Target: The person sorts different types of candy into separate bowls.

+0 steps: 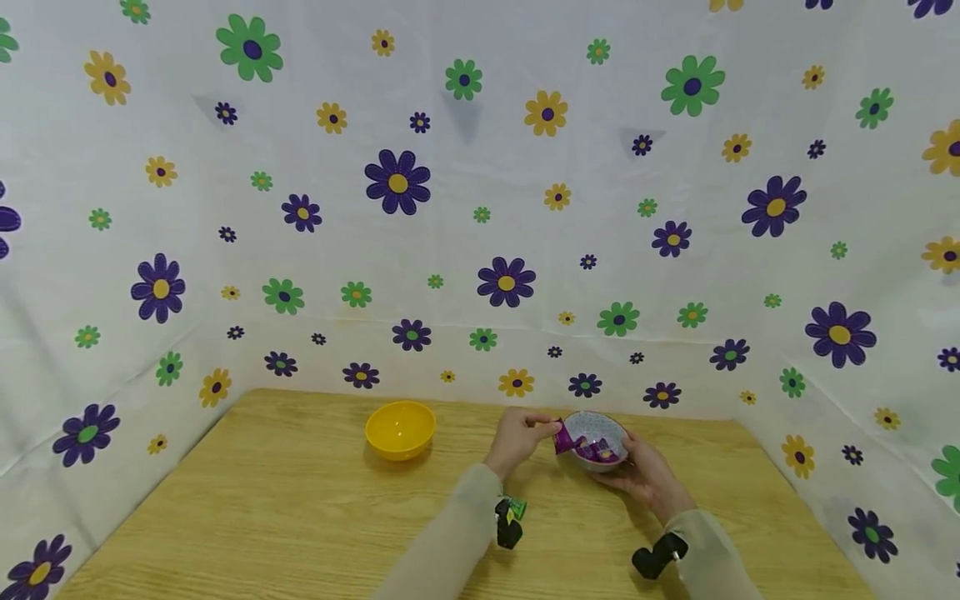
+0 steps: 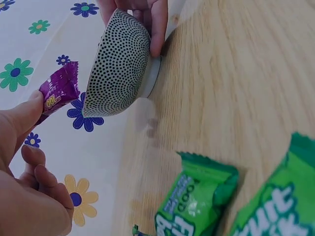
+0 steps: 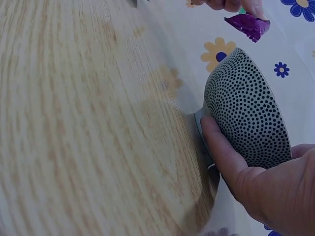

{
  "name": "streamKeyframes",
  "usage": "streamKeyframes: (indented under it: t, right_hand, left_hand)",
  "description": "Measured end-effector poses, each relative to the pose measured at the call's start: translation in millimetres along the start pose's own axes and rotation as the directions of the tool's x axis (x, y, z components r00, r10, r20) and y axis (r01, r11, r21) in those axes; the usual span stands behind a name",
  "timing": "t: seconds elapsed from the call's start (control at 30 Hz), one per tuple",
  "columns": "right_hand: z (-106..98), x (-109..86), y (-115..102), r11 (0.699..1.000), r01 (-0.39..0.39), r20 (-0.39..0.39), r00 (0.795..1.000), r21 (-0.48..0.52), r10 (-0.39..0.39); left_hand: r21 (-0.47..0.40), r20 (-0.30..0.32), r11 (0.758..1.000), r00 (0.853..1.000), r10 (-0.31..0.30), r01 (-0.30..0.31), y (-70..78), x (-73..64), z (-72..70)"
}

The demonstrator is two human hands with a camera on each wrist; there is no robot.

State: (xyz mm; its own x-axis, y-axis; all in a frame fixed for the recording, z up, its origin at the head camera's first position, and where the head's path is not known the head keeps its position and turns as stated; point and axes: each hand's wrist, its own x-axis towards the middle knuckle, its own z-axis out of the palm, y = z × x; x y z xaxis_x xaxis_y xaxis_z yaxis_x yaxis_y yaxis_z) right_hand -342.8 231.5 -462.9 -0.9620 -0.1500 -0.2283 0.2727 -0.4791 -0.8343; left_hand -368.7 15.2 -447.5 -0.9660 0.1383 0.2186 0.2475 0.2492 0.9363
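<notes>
In the head view my left hand (image 1: 517,437) pinches a small purple snack packet (image 1: 562,437) between thumb and fingers at the left rim of a dotted bowl (image 1: 588,425). The left wrist view shows this packet (image 2: 60,91) held by its lower end, the other fingers curled below. My right hand (image 1: 648,479) holds the bowl from the right, its thumb and fingers spread around the side and base. Several purple packets (image 1: 597,451) lie inside the bowl. The right wrist view has the bowl's black-dotted outside (image 3: 243,110) standing on its foot close to the wood.
A yellow bowl (image 1: 401,431) stands on the wooden table (image 1: 300,500), left of my left hand. Green snack packets (image 2: 197,196) lie under my left wrist, mostly hidden in the head view. A flowered white cloth (image 1: 465,250) closes off the back and sides.
</notes>
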Motion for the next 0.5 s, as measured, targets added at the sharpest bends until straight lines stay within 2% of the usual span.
streamKeyframes:
  t: [0.1, 0.33, 0.5]
  right_hand:
    - [-1, 0.4, 1, 1.000, 0.001, -0.010, 1.000, -0.010, -0.001]
    - [-1, 1.6, 1, 1.000, 0.007, -0.019, 1.000, -0.023, -0.008]
    - [-1, 0.0, -1, 1.000, 0.005, -0.004, 1.000, -0.016, -0.005]
  left_hand:
    - [-0.009, -0.021, 1.000, 1.000, 0.001, -0.001, 1.9, 0.7, 3.6]
    - [-0.067, -0.135, 0.998, 0.990, -0.030, 0.021, 5.3, 2.8, 13.0]
    - [-0.083, -0.142, 0.996, 0.989, -0.041, 0.029, 2.2, 3.0, 21.4]
